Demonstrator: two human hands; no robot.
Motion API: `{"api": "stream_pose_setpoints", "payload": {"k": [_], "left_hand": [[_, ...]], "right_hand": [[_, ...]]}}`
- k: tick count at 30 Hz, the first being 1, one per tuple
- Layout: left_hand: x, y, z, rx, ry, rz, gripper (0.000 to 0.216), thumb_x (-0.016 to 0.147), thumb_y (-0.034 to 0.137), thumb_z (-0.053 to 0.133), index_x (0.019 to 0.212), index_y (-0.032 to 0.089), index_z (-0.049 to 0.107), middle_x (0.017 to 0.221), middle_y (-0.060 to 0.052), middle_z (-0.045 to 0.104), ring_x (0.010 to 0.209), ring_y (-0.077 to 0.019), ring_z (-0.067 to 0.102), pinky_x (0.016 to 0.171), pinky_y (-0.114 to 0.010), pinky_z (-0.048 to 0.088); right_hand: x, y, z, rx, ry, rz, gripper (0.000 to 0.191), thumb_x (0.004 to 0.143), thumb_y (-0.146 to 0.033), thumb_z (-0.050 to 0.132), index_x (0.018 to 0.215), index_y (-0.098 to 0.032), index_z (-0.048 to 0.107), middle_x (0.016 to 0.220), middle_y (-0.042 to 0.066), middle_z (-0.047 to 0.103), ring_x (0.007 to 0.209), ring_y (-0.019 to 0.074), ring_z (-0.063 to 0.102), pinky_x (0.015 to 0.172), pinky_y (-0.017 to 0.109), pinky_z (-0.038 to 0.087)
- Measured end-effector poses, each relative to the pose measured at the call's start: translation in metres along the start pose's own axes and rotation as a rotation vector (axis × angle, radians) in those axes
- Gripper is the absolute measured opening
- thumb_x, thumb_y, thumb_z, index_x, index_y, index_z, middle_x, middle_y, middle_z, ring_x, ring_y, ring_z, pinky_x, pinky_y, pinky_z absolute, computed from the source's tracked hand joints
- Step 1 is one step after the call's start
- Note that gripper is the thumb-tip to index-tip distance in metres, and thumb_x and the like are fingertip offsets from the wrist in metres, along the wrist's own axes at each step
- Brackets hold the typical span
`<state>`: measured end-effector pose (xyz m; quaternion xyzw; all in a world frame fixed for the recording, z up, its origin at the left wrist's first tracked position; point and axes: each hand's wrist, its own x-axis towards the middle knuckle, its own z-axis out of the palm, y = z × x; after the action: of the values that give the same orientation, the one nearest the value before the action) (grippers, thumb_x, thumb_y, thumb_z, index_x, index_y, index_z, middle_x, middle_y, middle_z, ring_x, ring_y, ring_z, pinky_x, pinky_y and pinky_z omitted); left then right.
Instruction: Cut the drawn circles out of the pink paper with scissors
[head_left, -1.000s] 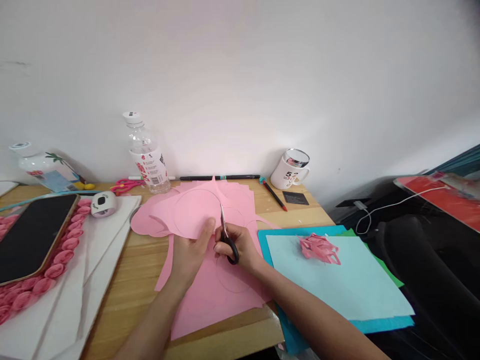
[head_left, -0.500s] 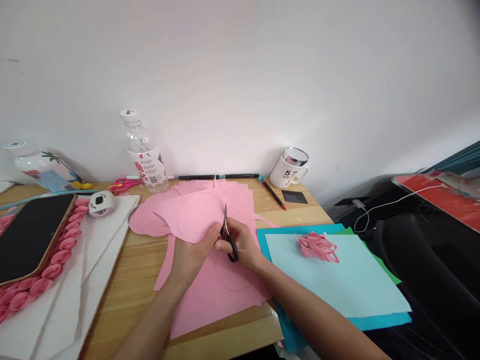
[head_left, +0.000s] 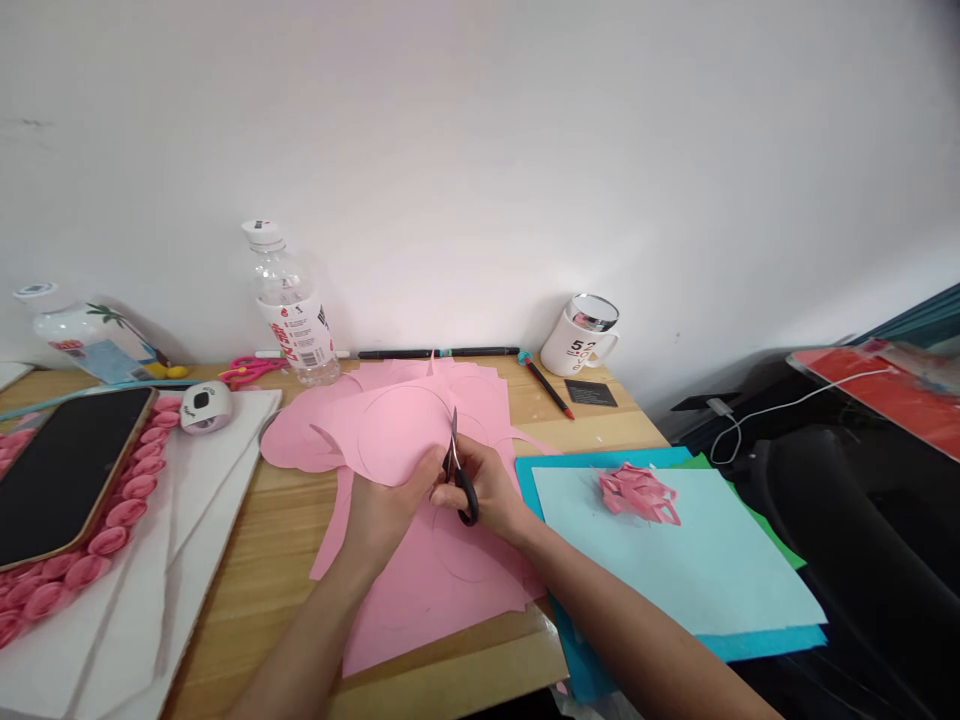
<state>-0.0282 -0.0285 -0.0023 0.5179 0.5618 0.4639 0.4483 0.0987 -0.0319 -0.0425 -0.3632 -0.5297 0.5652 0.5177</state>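
My left hand [head_left: 384, 508] pinches a pink paper sheet [head_left: 397, 430] that has a pencilled circle on it, lifting its near edge off the wooden desk [head_left: 285, 530]. My right hand [head_left: 486, 490] grips black-handled scissors [head_left: 459, 472], blades pointing up and away into the paper just right of my left thumb. More pink sheets [head_left: 442, 590] lie flat under both hands.
Light blue and teal sheets [head_left: 675, 560] with a pink paper curl pile [head_left: 639, 494] lie to the right. A plastic bottle [head_left: 291, 310], a white mug [head_left: 581, 338], pens [head_left: 439, 353] and pink scissors [head_left: 251, 370] line the wall. A dark tablet [head_left: 64, 470] ringed by pink paper roses sits left.
The scissors' blades have closed and advanced a little along the circle line. My left hand has shifted slightly right with the sheet.
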Motion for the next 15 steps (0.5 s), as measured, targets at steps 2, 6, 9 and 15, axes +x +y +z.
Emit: {"api": "stream_pose_setpoints", "payload": {"k": [2, 6, 9, 15], "left_hand": [[0.0003, -0.0001, 0.0003, -0.007, 0.000, 0.002, 0.030, 0.065, 0.037, 0.066, 0.085, 0.015, 0.066, 0.088, -0.008, 0.072, 0.087, -0.0248, 0.066, 0.081, -0.038, 0.053], [-0.0002, -0.0013, -0.0003, 0.017, 0.019, -0.001, 0.033, 0.065, 0.039, 0.066, 0.087, 0.014, 0.066, 0.093, -0.009, 0.071, 0.092, -0.0260, 0.065, 0.086, -0.040, 0.051], [-0.0003, -0.0027, -0.0002, 0.014, 0.032, 0.009, 0.036, 0.064, 0.038, 0.067, 0.092, 0.015, 0.066, 0.095, -0.009, 0.071, 0.094, -0.0263, 0.065, 0.087, -0.041, 0.050], [0.0002, -0.0030, 0.0011, 0.019, 0.035, 0.021, 0.037, 0.065, 0.037, 0.066, 0.096, 0.015, 0.065, 0.102, -0.010, 0.070, 0.098, -0.0264, 0.063, 0.090, -0.041, 0.049]], "right_hand": [[-0.0002, 0.0014, -0.0006, 0.014, -0.004, 0.001, 0.050, 0.052, -0.048, 0.081, 0.068, -0.019, 0.045, 0.061, -0.005, 0.044, 0.054, 0.0090, 0.037, 0.050, 0.022, 0.031], [-0.0007, 0.0058, -0.0024, 0.026, -0.013, 0.009, 0.048, 0.054, -0.045, 0.081, 0.068, -0.019, 0.044, 0.060, -0.005, 0.043, 0.055, 0.0089, 0.034, 0.050, 0.022, 0.029], [-0.0008, 0.0075, -0.0032, 0.028, -0.018, 0.007, 0.047, 0.055, -0.045, 0.081, 0.068, -0.019, 0.044, 0.060, -0.005, 0.041, 0.054, 0.0087, 0.033, 0.050, 0.023, 0.027], [-0.0003, 0.0082, -0.0040, -0.015, -0.005, 0.015, 0.047, 0.056, -0.050, 0.079, 0.067, -0.018, 0.045, 0.058, -0.006, 0.039, 0.054, 0.0088, 0.031, 0.051, 0.023, 0.026]]}}
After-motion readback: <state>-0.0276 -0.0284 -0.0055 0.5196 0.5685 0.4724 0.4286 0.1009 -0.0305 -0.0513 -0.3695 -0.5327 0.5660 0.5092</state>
